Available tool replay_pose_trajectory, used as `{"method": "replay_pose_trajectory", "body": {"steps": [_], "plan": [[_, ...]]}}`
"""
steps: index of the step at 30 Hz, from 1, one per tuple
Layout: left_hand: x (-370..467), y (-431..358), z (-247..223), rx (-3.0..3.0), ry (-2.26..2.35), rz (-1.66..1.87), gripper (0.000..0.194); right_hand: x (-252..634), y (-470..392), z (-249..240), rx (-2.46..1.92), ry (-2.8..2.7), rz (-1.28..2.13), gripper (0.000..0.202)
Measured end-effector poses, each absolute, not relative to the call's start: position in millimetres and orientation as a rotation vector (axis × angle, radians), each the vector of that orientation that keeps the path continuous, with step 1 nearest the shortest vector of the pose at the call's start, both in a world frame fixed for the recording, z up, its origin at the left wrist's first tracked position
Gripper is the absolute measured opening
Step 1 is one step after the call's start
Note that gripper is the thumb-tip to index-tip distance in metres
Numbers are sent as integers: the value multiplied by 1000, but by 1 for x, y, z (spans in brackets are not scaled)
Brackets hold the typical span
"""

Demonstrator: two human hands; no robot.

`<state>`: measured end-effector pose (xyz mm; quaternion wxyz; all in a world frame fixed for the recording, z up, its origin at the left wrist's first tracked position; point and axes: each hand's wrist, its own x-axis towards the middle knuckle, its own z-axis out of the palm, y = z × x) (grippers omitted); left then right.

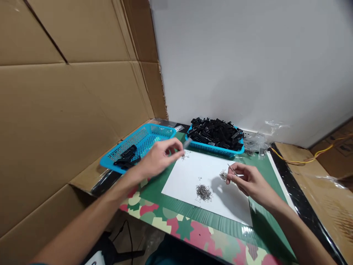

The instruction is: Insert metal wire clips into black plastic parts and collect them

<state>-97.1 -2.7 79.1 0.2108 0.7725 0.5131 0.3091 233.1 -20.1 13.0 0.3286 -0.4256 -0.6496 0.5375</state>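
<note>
My left hand point(164, 156) is raised over the far left part of a white sheet point(182, 180), its thumb and fingertips closed on a small translucent grey strip point(187, 143), blurred. Over the sheet's right side, my right hand point(246, 180) pinches a thin dark metal pick point(232, 169) that points up and left. Just left of those fingers is a small heap of tiny bent wire pieces point(223, 175). A larger, denser heap of wire pieces point(204, 192) sits near the sheet's front edge. A few loose wire bits point(185, 157) lie below my left fingertips.
Behind the sheet, a blue basket point(217, 148) is piled with black plastic parts point(215, 132). Another blue basket point(154, 129) at left holds several black parts point(127, 156). Clear plastic bags point(256, 143) lie at the back right. Cardboard point(82, 110) walls the left; a yellow cable point(311, 160) runs right.
</note>
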Motion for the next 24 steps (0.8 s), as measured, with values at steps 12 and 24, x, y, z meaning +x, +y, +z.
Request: {"method": "replay_pose_trajectory", "body": {"steps": [12,24], "plan": [[-4,26,9,1944,946,704,23,239,-18,-14,-1127,-1335,1416,42],[4,7,-14,1421,853,932,31,223,-29,-15,-954,-1257,1528,32]]}}
